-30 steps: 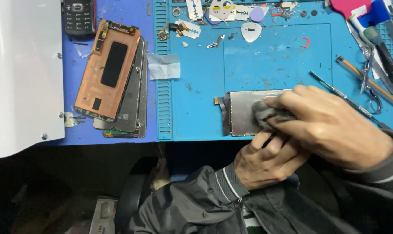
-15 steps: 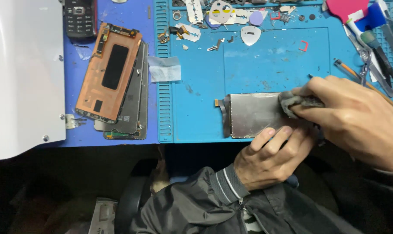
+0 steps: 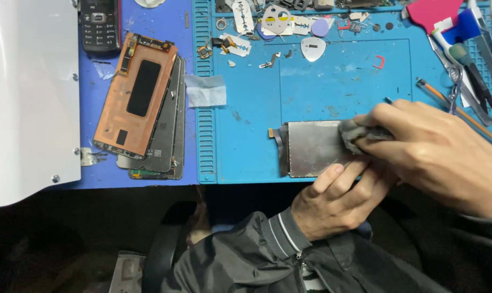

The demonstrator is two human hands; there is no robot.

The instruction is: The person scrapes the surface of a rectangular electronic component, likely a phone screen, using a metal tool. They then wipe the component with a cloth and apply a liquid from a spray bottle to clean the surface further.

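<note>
1. Right hand (image 3: 436,149), grip closed on the small grey wiping cloth (image 3: 353,132), should press flat across the rectangular silver metal-backed screen panel (image 3: 313,147) at the bench's front edge.
2. Left hand (image 3: 338,203) has fingers curled against the panel's near edge, steadying it; keep it off the ribbon cable.

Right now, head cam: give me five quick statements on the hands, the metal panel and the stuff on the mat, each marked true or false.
1. The right hand presses a grey cloth onto the metal panel. True.
2. The left hand is lifted clear of the panel. False: its fingers rest along the panel's near edge.
3. The panel lies on the blue mat. True.
4. The copper-backed screen lies to the right of the panel. False: it lies far to the left, stacked on darker panels.
5. A black keypad phone lies at the top left, beyond the copper-backed screen. True.
</note>
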